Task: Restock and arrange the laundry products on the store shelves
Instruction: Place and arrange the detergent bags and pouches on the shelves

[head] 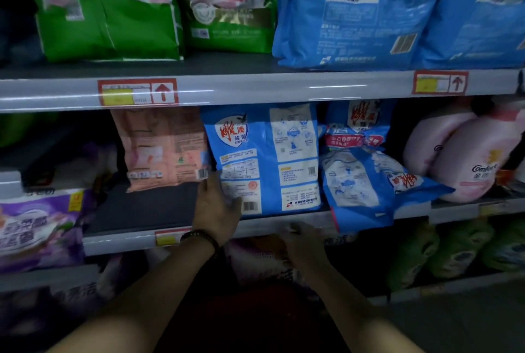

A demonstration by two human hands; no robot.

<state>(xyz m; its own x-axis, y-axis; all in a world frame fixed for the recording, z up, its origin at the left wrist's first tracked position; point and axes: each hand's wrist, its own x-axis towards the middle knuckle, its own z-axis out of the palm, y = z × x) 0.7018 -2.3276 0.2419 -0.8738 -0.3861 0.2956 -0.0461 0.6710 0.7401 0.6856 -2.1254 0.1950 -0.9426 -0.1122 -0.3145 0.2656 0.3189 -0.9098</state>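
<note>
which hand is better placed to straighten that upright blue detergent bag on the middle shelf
Probably the left. The left hand already rests against the upright blue bag's lower left edge, while the right hand is blurred and lower, by the shelf edge.

Non-stock items, placed from my left grip [217,205]:

1. Price label [137,92], red frame, yellow block, red up-arrow. Above and to the left.
2. Second label [439,82], same pattern. Above, far right.
3. Yellow-and-red label [170,237], just below and left, right end hidden.
4. Yellowish tag [491,208], well to the right, blurred, print unreadable.
5. Dark beaded bracelet [200,236], directly beneath, on my wrist.
6. Grey floor [460,321], low right.
7. Dark red object [255,310], far below, too dim to identify.
</note>
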